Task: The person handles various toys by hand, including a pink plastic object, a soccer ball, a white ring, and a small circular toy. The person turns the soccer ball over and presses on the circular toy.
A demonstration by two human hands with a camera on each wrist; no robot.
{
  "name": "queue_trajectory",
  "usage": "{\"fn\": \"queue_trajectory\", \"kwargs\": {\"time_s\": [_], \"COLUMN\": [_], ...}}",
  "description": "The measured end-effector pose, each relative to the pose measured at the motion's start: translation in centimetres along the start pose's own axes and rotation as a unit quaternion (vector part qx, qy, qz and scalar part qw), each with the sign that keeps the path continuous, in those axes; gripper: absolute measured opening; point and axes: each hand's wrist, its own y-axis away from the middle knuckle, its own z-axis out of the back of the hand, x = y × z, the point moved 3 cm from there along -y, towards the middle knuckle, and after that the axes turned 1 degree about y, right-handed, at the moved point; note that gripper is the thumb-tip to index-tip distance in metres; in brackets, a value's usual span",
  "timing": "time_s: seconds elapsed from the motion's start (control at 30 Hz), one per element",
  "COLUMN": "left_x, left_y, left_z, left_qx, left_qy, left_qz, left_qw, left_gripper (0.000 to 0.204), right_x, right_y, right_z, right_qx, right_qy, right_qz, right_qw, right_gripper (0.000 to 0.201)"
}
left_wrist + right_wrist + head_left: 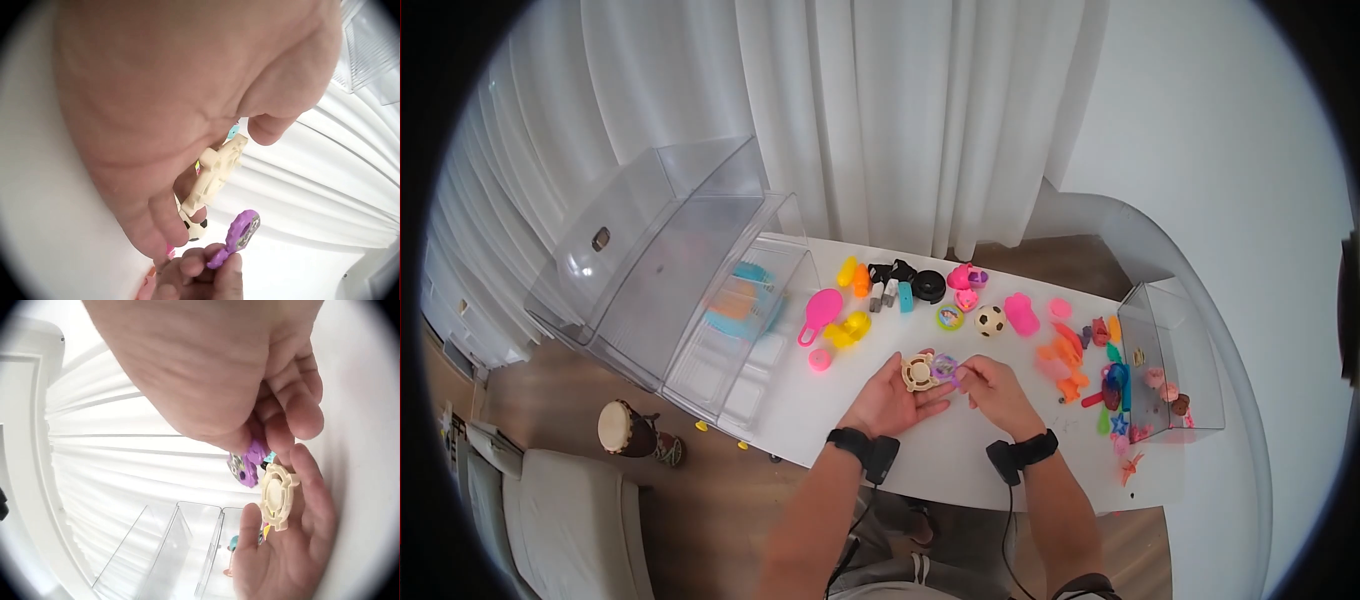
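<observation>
My left hand (892, 398) is turned palm up, its fingers extended under a cream, wheel-like toy piece (919, 373). Lugs stick out around this piece's rim, and a round recess shows at its centre in the right wrist view. The left thumb stands apart from it. Just to the right, my right hand (998, 392) pinches a small purple toy with a rounded, scalloped head (242, 230) by its narrow end, between thumb and fingers. The purple head is close beside the cream piece, above the white table (900, 455).
Clear plastic bins (700, 270) stand at the left, and a clear box (1175, 350) at the right. A toy football (990, 320), a pink paddle-shaped toy (822, 312), yellow toys (848, 328) and a black round piece (929, 287) lie beyond the hands. Several orange toys (1062, 360) lie right.
</observation>
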Motion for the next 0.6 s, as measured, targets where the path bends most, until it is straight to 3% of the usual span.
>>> {"fn": "queue_trajectory", "kwargs": {"time_s": [0.07,0.23,0.6], "left_x": [-0.1,0.0,0.3], "left_y": [0.1,-0.1,-0.5], "left_z": [-0.3,0.3,0.5], "left_qx": [0.015,0.019,0.011], "left_qy": [-0.014,-0.012,-0.076], "left_qz": [0.004,0.009,-0.001], "left_qw": [1.000,1.000,0.997], "left_gripper": [0.062,0.062,0.054], "right_x": [0.0,-0.8,-1.4], "right_y": [-0.4,-1.5,-1.4], "right_z": [-0.5,-1.2,-1.7], "right_qx": [0.045,0.023,0.017], "right_qy": [-0.027,-0.001,0.026], "right_qz": [-0.024,0.075,0.048], "right_qw": [0.998,0.997,0.998], "right_gripper": [0.021,0.025,0.028]}}
